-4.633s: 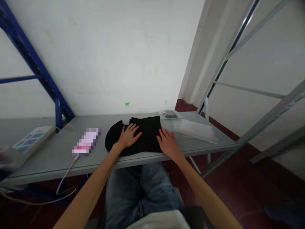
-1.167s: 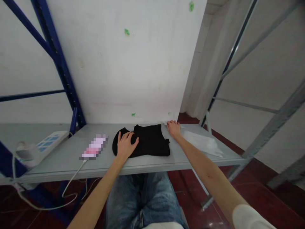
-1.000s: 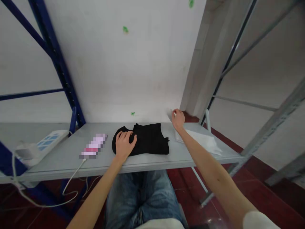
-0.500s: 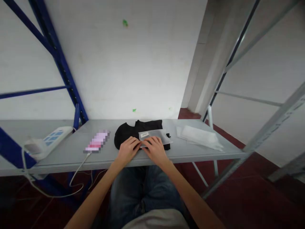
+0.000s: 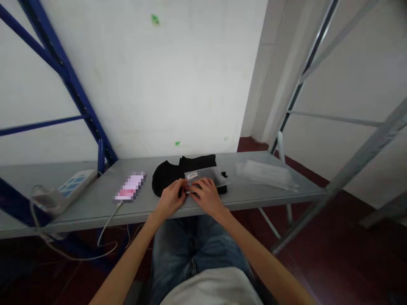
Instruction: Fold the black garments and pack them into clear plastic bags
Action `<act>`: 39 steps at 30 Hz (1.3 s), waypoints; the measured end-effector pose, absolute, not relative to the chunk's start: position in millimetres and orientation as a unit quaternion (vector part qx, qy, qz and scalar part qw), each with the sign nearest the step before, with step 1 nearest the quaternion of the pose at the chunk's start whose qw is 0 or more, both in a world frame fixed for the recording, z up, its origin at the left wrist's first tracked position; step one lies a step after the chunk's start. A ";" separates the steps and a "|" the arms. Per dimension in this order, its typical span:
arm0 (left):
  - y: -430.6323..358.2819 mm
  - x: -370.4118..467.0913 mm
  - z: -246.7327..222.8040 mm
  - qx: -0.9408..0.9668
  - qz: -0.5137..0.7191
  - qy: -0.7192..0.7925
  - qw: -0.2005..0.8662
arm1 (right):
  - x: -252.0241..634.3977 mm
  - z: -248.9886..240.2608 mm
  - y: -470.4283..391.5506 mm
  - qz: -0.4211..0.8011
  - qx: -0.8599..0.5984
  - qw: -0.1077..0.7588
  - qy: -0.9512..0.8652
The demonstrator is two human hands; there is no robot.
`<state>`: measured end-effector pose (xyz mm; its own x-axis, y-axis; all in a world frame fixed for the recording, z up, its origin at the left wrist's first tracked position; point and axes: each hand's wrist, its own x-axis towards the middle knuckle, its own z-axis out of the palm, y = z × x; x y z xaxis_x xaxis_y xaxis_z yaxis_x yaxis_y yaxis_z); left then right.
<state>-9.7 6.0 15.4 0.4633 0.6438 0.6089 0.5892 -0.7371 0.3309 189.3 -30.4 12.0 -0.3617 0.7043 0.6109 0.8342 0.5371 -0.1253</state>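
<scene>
Head view, near to far: white shirt (image 5: pixel 214 290) and blue jeans (image 5: pixel 206 250) of the seated wearer at bottom, both bare forearms reaching up to the grey bench (image 5: pixel 140 208). White cable (image 5: pixel 110 218) runs from the phone over the front edge, loops below. Left hand (image 5: pixel 173 198) and right hand (image 5: pixel 208 197) close together near the bench's front edge, fingers bent, both pinched on the near left part of a small clear packet (image 5: pixel 210 173); exact fingertip contact too small to tell. Packet lies over the right half of a flat black cloth item (image 5: pixel 165 174), white label (image 5: pixel 192 175) at its upper left. Cloth lies flat on the bench, rounded end left, squarer part right, sticking out past the packet on the far side and at right. Phone (image 5: pixel 130 187), screen pixelated, well left of the cloth. Power strip (image 5: pixel 74 186) further left, blue-marked top. Right of the cloth, apart from it: thin pile of whitish translucent sleeves (image 5: pixel 267 174). Blue frame (image 5: pixel 68 80) on the left, grey metal frame (image 5: pixel 349 165) on the right, dark red floor (image 5: pixel 318 241) underneath. White wall (image 5: pixel 159 84) behind, few green marks (image 5: pixel 154 19).
</scene>
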 end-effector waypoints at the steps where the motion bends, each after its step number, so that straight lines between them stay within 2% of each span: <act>1: 5.5 -9.2 16.0 0.856 0.369 0.361 0.032 | 189.4 12.2 -30.2 -0.101 -0.471 0.315 -0.818; 10: 5.3 -9.0 17.3 0.872 0.376 0.310 -0.047 | 187.4 12.4 -28.2 -0.112 -0.461 0.349 -0.808; 19: 9.2 -10.4 22.3 0.807 0.477 0.334 -0.103 | 235.6 28.6 -27.1 -0.186 -0.482 0.418 -0.747; 26: 9.3 -11.7 23.7 0.733 0.549 0.391 -0.088 | 290.4 47.4 -23.8 -0.163 -0.542 0.459 -0.685; 30: 4.6 -8.7 24.7 0.740 0.547 0.388 -0.053 | 276.4 50.3 -28.1 -0.143 -0.523 0.473 -0.694; 36: -0.4 -6.4 20.6 0.790 0.497 0.358 -0.008 | 238.7 43.8 -34.4 -0.146 -0.493 0.420 -0.747; 39: -1.4 -4.9 18.5 0.796 0.481 0.368 -0.004 | 230.9 45.0 -38.7 -0.149 -0.487 0.437 -0.742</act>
